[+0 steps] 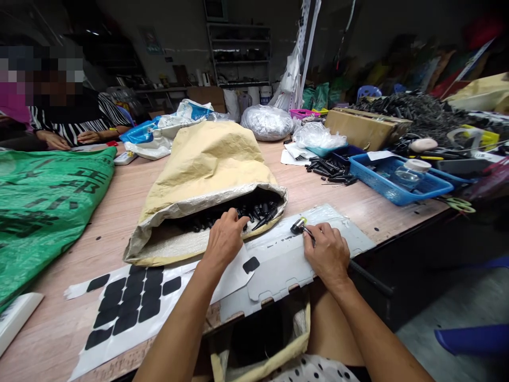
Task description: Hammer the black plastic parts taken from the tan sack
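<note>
My left hand (225, 237) reaches into the open mouth of a tan paper sack (207, 164) lying on the table, its fingers curled down among several small black plastic parts (258, 212). My right hand (326, 250) rests on a grey plastic panel (278, 260) and pinches a small tool with a black head and a yellow-green tip (298, 226). A white sheet of black adhesive pads (127, 305) lies in front of the left forearm, with one loose black pad (251, 265) near the panel.
A green woven bag (43, 207) covers the table's left. A blue tray (397, 178) holding a jar stands at right, beside loose black parts (330, 168), a cardboard box (366, 127) and plastic bags. Another person in a striped top (75, 124) sits at far left.
</note>
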Tool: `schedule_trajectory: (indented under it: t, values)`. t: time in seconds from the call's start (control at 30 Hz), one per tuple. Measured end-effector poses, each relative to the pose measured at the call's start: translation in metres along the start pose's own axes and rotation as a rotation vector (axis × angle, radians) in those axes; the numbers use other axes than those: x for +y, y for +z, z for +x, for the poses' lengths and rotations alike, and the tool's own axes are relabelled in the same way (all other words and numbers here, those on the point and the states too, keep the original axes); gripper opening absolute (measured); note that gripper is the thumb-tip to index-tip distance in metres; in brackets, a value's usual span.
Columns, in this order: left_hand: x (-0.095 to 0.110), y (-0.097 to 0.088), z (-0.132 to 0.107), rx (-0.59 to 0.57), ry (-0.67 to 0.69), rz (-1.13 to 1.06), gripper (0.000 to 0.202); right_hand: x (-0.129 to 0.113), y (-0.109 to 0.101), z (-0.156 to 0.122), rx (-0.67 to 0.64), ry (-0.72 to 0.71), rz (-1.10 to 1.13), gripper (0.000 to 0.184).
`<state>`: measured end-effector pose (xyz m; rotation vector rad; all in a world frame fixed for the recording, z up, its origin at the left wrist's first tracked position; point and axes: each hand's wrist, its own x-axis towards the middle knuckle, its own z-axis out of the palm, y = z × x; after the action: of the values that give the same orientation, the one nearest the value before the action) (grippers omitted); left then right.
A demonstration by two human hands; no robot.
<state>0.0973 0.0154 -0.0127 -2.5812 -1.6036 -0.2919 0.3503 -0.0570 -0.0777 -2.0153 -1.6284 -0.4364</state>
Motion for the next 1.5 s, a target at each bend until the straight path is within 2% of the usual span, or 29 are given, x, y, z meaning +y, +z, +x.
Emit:
schedule_trajectory:
  t: [0.1,0.2,0.3,0.47,0.53,0.6,0.73,0.87,1.03,1.13,1.3,1.4,1.5]
  values:
    - [-0.002,0.01,0.02,-0.04,0.071,0.017,0.038,0.0,-0.001,0.001,-0.004,0.004,0.003,0.021]
    - [0.001,0.014,0.024,-0.045,0.093,0.015,0.035,-0.001,-0.002,0.001,-0.016,0.012,0.008,0.021]
    - [0.006,0.009,0.017,-0.011,0.131,0.007,0.033,-0.001,-0.003,0.001,-0.019,0.013,0.014,0.022]
    - [0.019,-0.016,-0.016,0.077,0.217,-0.056,0.024,-0.001,-0.002,0.001,-0.001,0.007,0.017,0.022]
    - [0.023,-0.022,-0.031,0.047,0.193,-0.04,0.014,-0.001,-0.001,0.0,-0.002,0.009,0.012,0.022]
    - [0.024,-0.021,-0.043,-0.02,0.166,-0.063,0.01,-0.001,-0.001,0.0,-0.006,0.012,0.005,0.022]
    - [0.019,-0.001,-0.059,-0.11,0.118,-0.246,0.014,0.0,-0.001,0.0,-0.004,0.009,0.003,0.021]
    - [0.013,0.017,-0.067,-0.034,0.037,-0.432,0.019,0.0,0.001,-0.001,0.002,0.006,0.012,0.021]
    - [0.004,0.025,-0.079,0.085,-0.077,-0.538,0.022,0.004,-0.002,0.0,-0.016,-0.02,0.016,0.023]
    - [0.0,0.028,-0.081,0.086,-0.105,-0.599,0.018,0.009,-0.007,0.0,-0.057,-0.005,0.02,0.026]
    - [-0.001,0.028,-0.079,0.056,-0.129,-0.65,0.015,0.017,-0.015,0.003,-0.166,0.044,-0.004,0.014]
    - [-0.001,0.028,-0.078,0.049,-0.14,-0.67,0.016,0.012,-0.023,0.0,-0.175,0.043,0.113,0.011]
    - [-0.002,0.027,-0.078,0.033,-0.154,-0.699,0.016,-0.004,-0.036,-0.009,-0.202,0.054,0.356,0.011]
